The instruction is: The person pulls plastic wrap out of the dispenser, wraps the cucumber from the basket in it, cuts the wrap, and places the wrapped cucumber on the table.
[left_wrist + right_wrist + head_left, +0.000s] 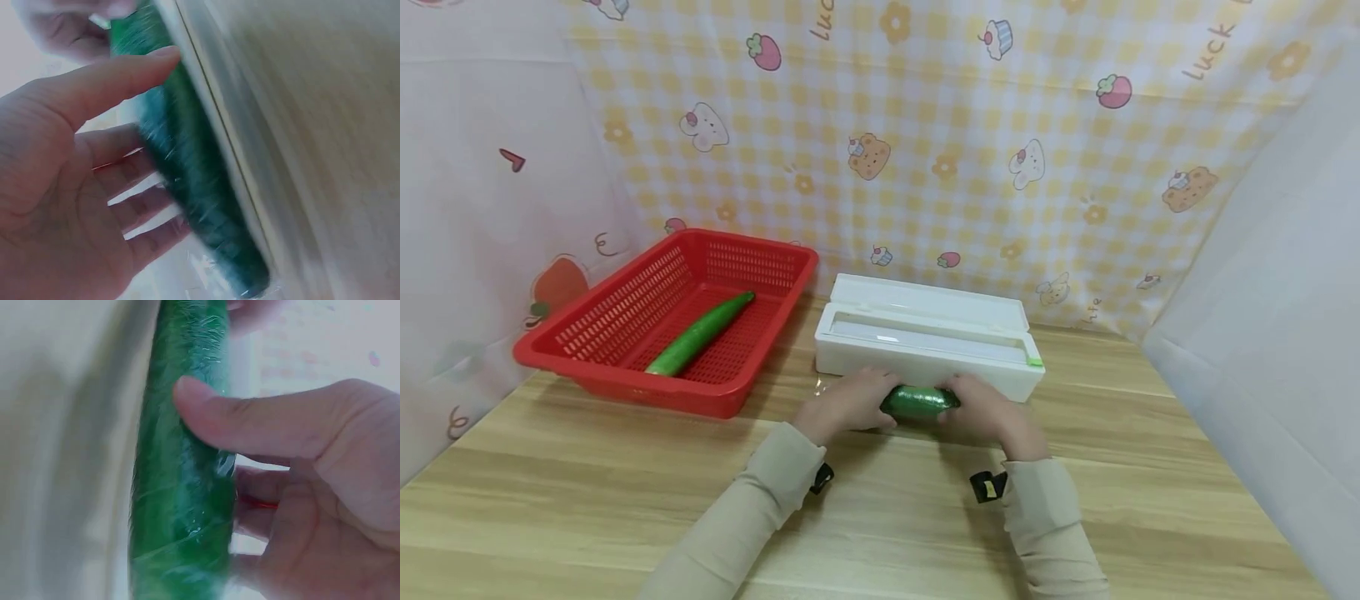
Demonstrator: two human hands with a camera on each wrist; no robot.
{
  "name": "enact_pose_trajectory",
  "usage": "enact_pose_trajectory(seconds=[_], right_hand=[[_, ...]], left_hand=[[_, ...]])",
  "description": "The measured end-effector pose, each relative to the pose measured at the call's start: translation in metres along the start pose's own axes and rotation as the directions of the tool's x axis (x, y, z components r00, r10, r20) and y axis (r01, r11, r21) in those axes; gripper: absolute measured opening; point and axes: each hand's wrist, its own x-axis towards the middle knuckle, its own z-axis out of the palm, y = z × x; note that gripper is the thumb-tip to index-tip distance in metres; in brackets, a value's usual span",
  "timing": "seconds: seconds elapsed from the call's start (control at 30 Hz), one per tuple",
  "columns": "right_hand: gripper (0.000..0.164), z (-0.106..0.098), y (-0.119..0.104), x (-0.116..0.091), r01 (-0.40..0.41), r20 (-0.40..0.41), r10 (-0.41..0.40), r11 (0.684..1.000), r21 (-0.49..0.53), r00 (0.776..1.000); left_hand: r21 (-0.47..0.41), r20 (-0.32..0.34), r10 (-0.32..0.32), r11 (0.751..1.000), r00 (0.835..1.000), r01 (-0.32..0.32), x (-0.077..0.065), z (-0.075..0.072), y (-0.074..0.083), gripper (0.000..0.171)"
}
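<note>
A green cucumber [919, 402] wrapped in clear cling film lies crosswise just in front of a white cling film dispenser box [865, 354]. My left hand [853, 402] holds its left part, thumb on the near side and fingers on the far side. With thumb and fingers likewise on opposite sides, my right hand [988, 410] grips the right part. The wrist views show the film wrinkled and shiny over the cucumber [181, 506]. Loose clear film [206, 272] sticks out past one end. In the head view the hands hide both cucumber ends.
The dispenser's white lid [928, 300] stands raised at the back, and a small green tab [1034, 362] sits at its right end. To the left is a red basket [775, 333] with another long green cucumber [700, 335] inside. A patterned curtain [917, 108] hangs behind the wooden table [880, 533].
</note>
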Motion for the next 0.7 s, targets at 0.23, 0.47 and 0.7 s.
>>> enact_pose_trajectory(seconds=[0.23, 0.47, 0.7], right_hand=[[0.045, -0.033, -0.023, -0.021, 0.032, -0.105, -0.027, 0.998, 0.047, 0.994], [0.044, -0.065, -0.028, -0.048, 0.086, -0.498, 0.010, 0.982, 0.168, 0.867], [0.078, -0.073, -0.030, -0.055, 0.169, -0.515, 0.163, 0.826, 0.538, 0.842]], left_hand=[[0.145, -0.248, 0.118, 0.986, 0.961, -0.084, 0.003, -0.003, 0.010, 0.039], [-0.062, -0.408, 0.053, 0.994, 0.911, -0.086, -0.003, -0.020, 0.016, 0.030], [-0.507, -0.302, -0.045, 0.853, 0.952, -0.120, -0.009, -0.030, 0.025, 0.042]])
